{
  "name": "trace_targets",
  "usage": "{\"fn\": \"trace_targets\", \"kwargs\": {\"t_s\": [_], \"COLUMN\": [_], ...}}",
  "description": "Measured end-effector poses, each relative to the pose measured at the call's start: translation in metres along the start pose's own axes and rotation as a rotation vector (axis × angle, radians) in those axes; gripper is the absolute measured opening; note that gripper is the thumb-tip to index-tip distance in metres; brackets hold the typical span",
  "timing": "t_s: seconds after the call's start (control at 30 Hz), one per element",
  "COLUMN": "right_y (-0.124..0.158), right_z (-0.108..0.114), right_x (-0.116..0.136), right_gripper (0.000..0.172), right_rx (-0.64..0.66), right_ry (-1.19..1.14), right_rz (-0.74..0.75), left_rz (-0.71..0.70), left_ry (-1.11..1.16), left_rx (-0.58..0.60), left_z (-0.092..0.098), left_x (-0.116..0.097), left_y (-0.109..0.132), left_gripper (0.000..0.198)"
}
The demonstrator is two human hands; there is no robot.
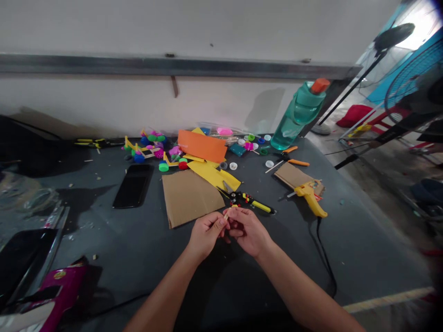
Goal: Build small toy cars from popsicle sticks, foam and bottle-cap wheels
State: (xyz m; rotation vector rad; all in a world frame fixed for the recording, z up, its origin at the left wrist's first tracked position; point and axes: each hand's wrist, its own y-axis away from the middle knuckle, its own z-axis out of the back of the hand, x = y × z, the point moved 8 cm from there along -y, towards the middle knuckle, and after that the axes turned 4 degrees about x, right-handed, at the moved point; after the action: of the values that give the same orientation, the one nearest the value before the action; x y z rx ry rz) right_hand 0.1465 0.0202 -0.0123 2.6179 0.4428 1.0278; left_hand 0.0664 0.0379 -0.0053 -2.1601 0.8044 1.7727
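My left hand [206, 234] and my right hand [249, 230] meet over the table's near middle, fingers pinched together. Between their fingertips is a small pale piece [226, 216], perhaps a bit of wooden stick, mostly covered by the fingers. A speck of yellow shows at the right fingertips; I cannot tell whether it belongs to that piece. Just beyond the hands lie black-and-yellow cutters [247, 199], their lower part hidden behind my right hand. To the left of them a square of brown cardboard [190, 196] lies flat, partly under yellow paper [207, 174].
A yellow glue gun [311, 197] leans on cardboard at right, its cord trailing forward. Behind it are orange-handled pliers [294, 157] and a teal bottle [297, 115]. Bottle caps, an orange sheet [202, 145] and colourful small assemblies [148, 147] line the back. A phone [133, 186] lies left.
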Motion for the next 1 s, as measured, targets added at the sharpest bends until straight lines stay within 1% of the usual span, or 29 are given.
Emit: {"fn": "trace_targets", "kwargs": {"t_s": [0.13,0.2,0.27,0.37,0.5,0.53,0.6,0.63,0.7,0.77,0.83,0.87,0.93,0.97,1.0], "right_y": [0.0,0.001,0.003,0.011,0.018,0.019,0.021,0.021,0.02,0.017,0.017,0.018,0.023,0.027,0.029], "right_z": [-0.001,-0.001,0.002,0.003,-0.001,-0.002,-0.003,-0.004,-0.006,-0.009,-0.015,-0.017,-0.019,-0.016,-0.011], "right_x": [0.002,0.006,0.013,0.025,0.034,0.036,0.039,0.039,0.036,0.033,0.037,0.043,0.057,0.065,0.07], "right_gripper": [0.014,0.014,0.013,0.013,0.013,0.013,0.012,0.011,0.011,0.012,0.015,0.018,0.024,0.026,0.029], "right_rx": [0.004,-0.021,-0.081,-0.18,-0.211,-0.216,-0.231,-0.236,-0.225,-0.199,-0.168,-0.162,-0.185,-0.232,-0.3], "right_ry": [0.06,0.123,0.223,0.412,0.64,0.699,0.803,0.828,0.803,0.752,0.81,0.896,1.169,1.335,1.515], "right_rz": [0.064,0.129,0.217,0.332,0.422,0.448,0.5,0.519,0.523,0.5,0.508,0.538,0.622,0.663,0.671], "left_rz": [-0.021,-0.027,-0.032,-0.033,-0.009,-0.011,-0.041,-0.061,-0.095,-0.1,-0.085,-0.074,-0.059,-0.06,-0.066], "left_ry": [-0.055,-0.083,-0.125,-0.162,-0.08,-0.085,-0.163,-0.214,-0.283,-0.261,-0.177,-0.122,-0.006,0.051,0.104], "left_rx": [-0.021,-0.037,-0.048,-0.017,0.009,0.003,-0.018,-0.031,-0.062,-0.089,-0.106,-0.114,-0.126,-0.135,-0.145], "left_z": [0.003,0.006,0.009,0.009,0.009,0.009,0.01,0.01,0.01,0.009,0.01,0.011,0.016,0.02,0.024], "left_x": [-0.002,-0.001,-0.001,0.0,0.005,0.005,0.003,0.001,-0.002,-0.002,0.0,0.001,0.002,0.001,0.0], "left_y": [0.0,-0.001,-0.002,-0.004,-0.005,-0.004,-0.003,-0.002,0.0,0.001,0.001,0.001,-0.001,-0.001,-0.002], "left_gripper": [0.038,0.037,0.036,0.035,0.034,0.034,0.034,0.034,0.035,0.037,0.038,0.039,0.039,0.039,0.038]}}
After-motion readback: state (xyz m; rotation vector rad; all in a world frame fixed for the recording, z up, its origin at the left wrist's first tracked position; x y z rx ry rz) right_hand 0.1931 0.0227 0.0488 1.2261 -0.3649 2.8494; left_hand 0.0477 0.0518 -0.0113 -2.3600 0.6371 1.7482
